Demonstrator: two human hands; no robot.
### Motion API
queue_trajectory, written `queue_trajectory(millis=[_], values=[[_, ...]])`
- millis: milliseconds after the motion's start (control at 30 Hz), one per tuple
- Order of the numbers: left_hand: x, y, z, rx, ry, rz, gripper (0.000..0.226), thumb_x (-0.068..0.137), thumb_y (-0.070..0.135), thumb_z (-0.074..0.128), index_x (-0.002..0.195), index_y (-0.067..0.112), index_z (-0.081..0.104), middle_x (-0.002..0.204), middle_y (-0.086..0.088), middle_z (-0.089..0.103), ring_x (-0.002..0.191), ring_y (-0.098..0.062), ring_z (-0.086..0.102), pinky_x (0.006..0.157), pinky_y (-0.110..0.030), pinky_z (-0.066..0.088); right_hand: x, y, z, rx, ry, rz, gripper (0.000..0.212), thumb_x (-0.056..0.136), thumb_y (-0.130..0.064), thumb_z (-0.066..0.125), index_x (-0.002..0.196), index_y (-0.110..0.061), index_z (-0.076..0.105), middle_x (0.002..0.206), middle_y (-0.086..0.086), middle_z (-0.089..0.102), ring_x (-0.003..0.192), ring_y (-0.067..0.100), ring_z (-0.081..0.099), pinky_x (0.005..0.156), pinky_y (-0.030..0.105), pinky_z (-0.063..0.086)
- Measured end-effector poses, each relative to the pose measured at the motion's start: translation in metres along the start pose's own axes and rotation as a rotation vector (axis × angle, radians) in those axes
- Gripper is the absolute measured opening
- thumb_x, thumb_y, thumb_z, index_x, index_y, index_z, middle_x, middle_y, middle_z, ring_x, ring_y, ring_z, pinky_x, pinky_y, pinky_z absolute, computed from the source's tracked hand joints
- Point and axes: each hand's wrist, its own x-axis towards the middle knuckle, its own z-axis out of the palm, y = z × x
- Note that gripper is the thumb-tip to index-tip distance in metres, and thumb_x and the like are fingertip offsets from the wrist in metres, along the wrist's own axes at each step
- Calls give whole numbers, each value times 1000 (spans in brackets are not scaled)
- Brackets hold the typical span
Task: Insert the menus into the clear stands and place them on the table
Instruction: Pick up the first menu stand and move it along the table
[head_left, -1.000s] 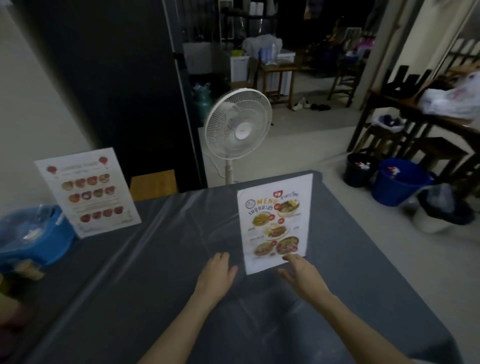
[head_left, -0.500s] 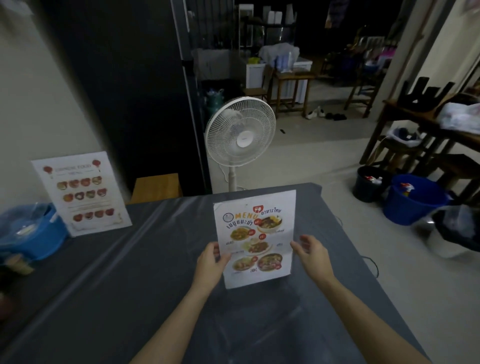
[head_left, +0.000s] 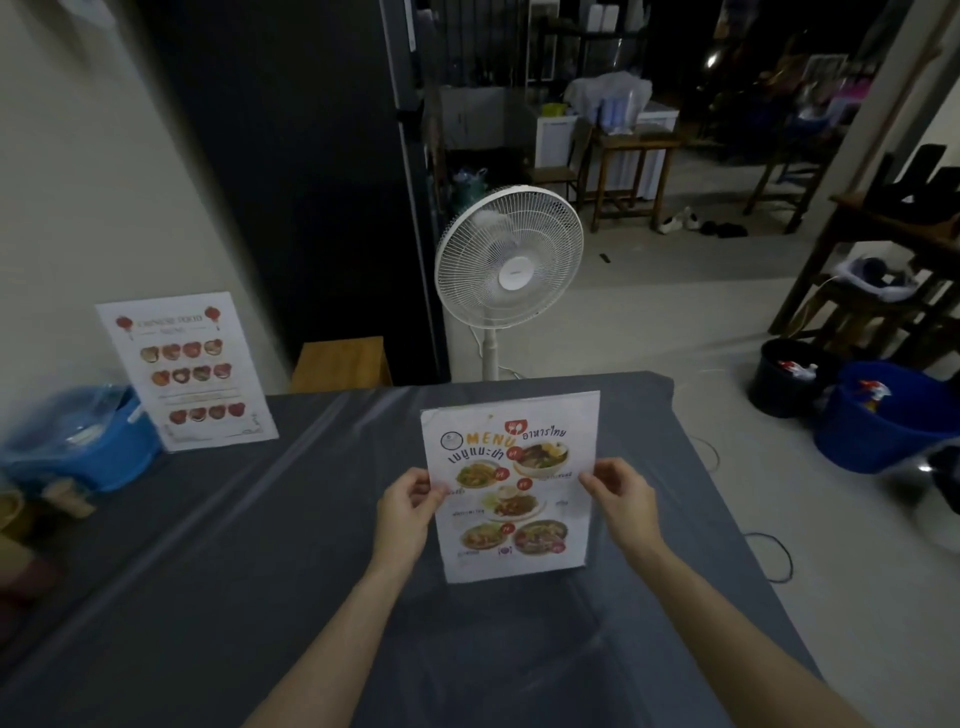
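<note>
A Thai food menu in its clear stand (head_left: 511, 486) is upright over the grey-covered table (head_left: 234, 545), facing me. My left hand (head_left: 405, 512) pinches its left edge and my right hand (head_left: 621, 501) pinches its right edge, both about halfway up. Whether the stand's base touches the table I cannot tell. A second menu in a stand (head_left: 189, 371), with red lanterns and rows of dishes, stands at the table's far left against the wall.
A blue basin (head_left: 78, 447) covered in plastic sits at the table's left edge. A white pedestal fan (head_left: 509, 270) stands just beyond the table's far edge. A wooden stool (head_left: 340, 364) is beside it. Blue and black buckets (head_left: 883, 415) sit on the floor at right.
My hands rose from the table beside the menu stand's base and gripped its two side edges. The stand has shifted toward me and slightly left.
</note>
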Motion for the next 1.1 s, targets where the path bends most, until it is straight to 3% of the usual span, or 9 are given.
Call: queue_trajectory(millis=[167,233,467,567,767,867,1000,1100], values=[[9,-6,-6,40,-50,32,5,89,11,65,88,6,66,88,-3,73,81,-16,70,71,-29,58,5,4,5,5,39,27,7,85,-13,65,81,-11,61,81,1,67,76,16,64,65,27,52],[11,-6,-7,49,-68,49,4,88,11,65,88,7,67,87,-1,74,78,-9,69,68,-24,57,5,4,6,1,52,32,8,85,-14,66,79,-12,61,81,2,67,77,16,65,67,31,54],[39,8,-7,61,-131,127,7,88,10,66,90,5,69,87,-1,73,76,-3,69,63,-13,54,16,-11,3,31,108,35,7,85,-12,66,81,-9,61,81,1,66,74,13,64,58,20,47],[62,30,5,75,-168,173,7,88,11,65,90,5,69,88,-2,73,76,1,67,63,-11,53,38,-24,-10,16,150,36,8,85,-15,66,83,-9,61,84,4,67,76,16,64,63,26,50],[120,75,54,79,-180,210,7,88,11,65,91,6,68,89,-8,72,81,-15,67,71,-28,55,112,-47,-53,-22,204,-17,12,83,-12,68,88,-2,63,88,11,69,80,25,64,71,36,51],[150,91,84,75,-186,206,11,87,11,66,92,2,68,86,-5,70,83,-19,66,78,-38,55,157,-48,-73,-18,210,-23,10,82,-12,69,85,-7,62,87,13,68,80,29,63,73,42,52],[190,105,123,88,-182,201,2,87,11,66,86,9,66,81,1,68,87,-25,68,80,-41,56,212,-37,-92,-8,219,-3,11,81,-14,70,85,-7,63,89,16,69,86,36,66,81,52,55],[218,110,152,101,-183,188,2,87,10,66,85,11,65,78,4,66,82,-22,65,75,-35,55,247,-24,-101,9,222,14,11,81,-13,70,85,-7,62,86,13,68,81,29,64,81,52,55]])
